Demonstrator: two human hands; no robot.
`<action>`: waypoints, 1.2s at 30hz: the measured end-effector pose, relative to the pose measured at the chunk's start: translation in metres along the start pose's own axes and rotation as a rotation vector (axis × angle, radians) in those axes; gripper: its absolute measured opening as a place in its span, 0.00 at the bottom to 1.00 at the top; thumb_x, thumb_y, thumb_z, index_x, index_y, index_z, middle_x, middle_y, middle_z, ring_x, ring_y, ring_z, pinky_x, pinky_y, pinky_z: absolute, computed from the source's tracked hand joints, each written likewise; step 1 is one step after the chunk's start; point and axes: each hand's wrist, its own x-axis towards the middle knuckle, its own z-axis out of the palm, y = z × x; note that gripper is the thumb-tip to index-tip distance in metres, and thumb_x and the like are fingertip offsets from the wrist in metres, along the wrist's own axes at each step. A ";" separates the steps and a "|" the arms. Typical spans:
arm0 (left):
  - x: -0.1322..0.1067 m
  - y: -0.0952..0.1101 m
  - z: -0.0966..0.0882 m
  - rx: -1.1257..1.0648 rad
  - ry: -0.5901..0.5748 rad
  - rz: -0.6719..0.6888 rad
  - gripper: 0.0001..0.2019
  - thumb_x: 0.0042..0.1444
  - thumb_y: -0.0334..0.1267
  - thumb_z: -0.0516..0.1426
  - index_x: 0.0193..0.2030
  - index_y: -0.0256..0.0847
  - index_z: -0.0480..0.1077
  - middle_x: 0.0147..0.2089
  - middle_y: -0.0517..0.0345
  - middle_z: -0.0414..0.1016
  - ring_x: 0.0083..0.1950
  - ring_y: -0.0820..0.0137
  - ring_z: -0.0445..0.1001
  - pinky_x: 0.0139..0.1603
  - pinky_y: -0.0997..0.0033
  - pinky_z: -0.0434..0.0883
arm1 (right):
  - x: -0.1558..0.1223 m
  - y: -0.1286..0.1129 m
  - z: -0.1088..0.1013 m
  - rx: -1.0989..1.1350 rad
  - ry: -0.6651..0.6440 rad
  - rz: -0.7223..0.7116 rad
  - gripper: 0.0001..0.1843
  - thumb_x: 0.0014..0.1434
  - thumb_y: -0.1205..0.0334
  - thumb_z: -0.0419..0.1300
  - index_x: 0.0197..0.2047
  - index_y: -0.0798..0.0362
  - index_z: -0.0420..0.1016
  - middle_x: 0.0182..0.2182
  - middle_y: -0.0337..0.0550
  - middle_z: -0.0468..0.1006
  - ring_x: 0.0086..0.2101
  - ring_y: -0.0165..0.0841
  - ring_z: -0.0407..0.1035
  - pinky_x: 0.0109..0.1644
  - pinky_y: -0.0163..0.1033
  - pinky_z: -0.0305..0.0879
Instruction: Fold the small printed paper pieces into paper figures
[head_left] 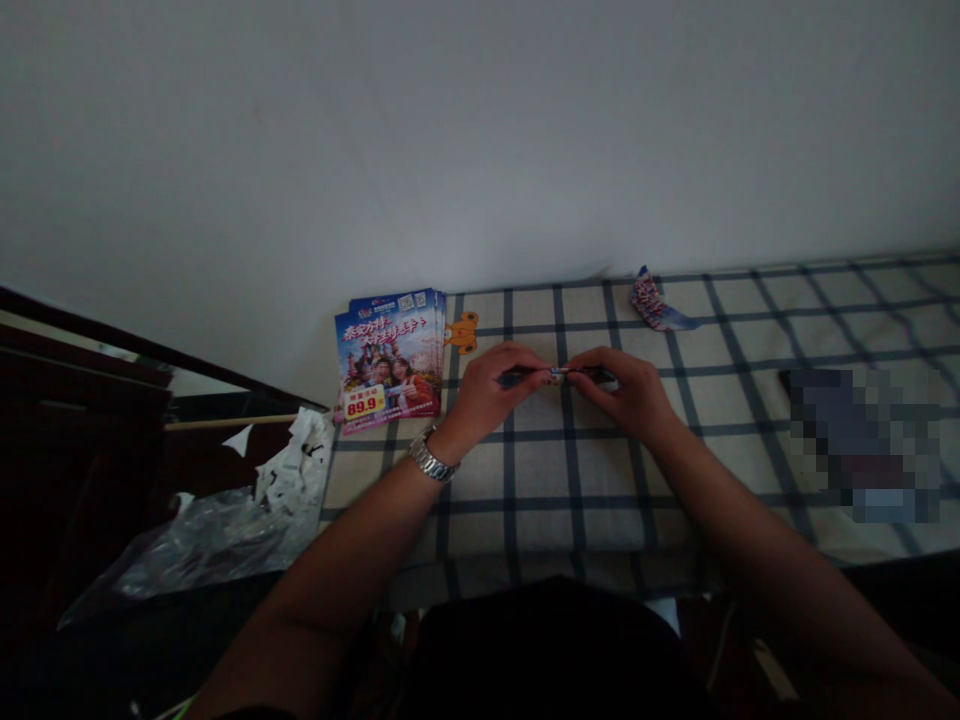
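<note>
My left hand [491, 385] and my right hand [626, 388] meet over a checked cloth [570, 470], fingers curled. Together they pinch a thin folded strip of printed paper [559, 374] held level between them, just above the cloth. A metal watch [431, 458] sits on my left wrist. A stack of colourful flyers [388, 358] lies to the left of my left hand, near the wall. A small folded piece of the same printed paper [654, 302] rests at the back, beyond my right hand.
A small orange shape [463, 332] lies beside the flyers. Crumpled clear plastic and white paper scraps [225, 520] lie off the cloth's left edge. A blurred patch [862, 440] covers something on the right. A pale wall [480, 130] runs behind.
</note>
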 end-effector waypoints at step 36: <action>-0.003 0.002 0.003 0.096 -0.015 0.009 0.07 0.68 0.42 0.63 0.41 0.42 0.77 0.39 0.58 0.78 0.42 0.70 0.77 0.45 0.69 0.74 | -0.001 0.002 0.005 0.053 -0.038 0.037 0.10 0.68 0.53 0.64 0.47 0.48 0.83 0.40 0.44 0.86 0.39 0.38 0.81 0.44 0.41 0.80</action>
